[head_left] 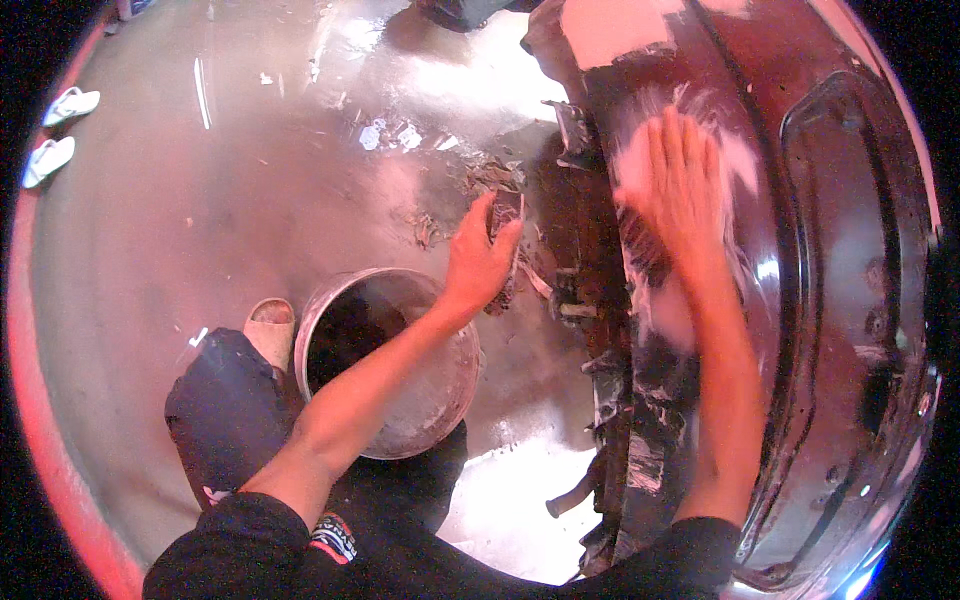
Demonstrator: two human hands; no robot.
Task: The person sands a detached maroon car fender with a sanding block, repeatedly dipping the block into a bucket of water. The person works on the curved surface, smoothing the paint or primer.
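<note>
My left hand (476, 258) is closed around a dark sanding block (508, 208), held above the wet floor between the bucket and the car body. Flat against a dark car panel (745, 240) lies my right hand (684, 190), its fingers stretched and pointing away from me. Under and around that palm is a whitish filler patch (738, 165) with pale smears spreading from it. Whatever is beneath the palm is hidden.
A round bucket (312, 300) with dark contents stands below my left forearm. White slippers (50, 160) lie at the far left. Scraps of debris (490, 178) litter the wet floor (240, 190). The car's ragged edge (575, 310) has brackets sticking out.
</note>
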